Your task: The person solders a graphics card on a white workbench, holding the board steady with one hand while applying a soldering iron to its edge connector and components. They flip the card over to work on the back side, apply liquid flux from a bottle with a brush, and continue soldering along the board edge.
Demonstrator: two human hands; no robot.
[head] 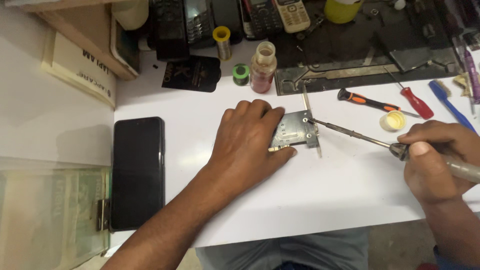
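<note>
A small circuit board is pinned flat on the white table by the left hand; its fingers are spread narrowly over the board's left part, the thumb tucked along the near edge, so that the board is kept from sliding while its right end is left bare for work. A thin metal strip is seen running from behind the board toward the dark mat at the back.

A soldering iron is gripped by the right hand, the fingers closed round the handle with the thumb laid along its top, pen-fashion, apparently for fine control. The tip is set on the upper right corner of the board, touching it or very nearly so; contact cannot be judged exactly.

Supplies are kept within reach behind the board: a bottle of reddish liquid with its top open, a green solder reel just beside it, and a yellow spool farther back. A yellow cap is lying near the iron's shaft, likely set aside from a container. Two screwdrivers, one orange-and-black and one red, are laid to the right, apart from the work. A black phone is lying face up at the left, well apart from the board, and several old handsets are lined along the far edge.
</note>
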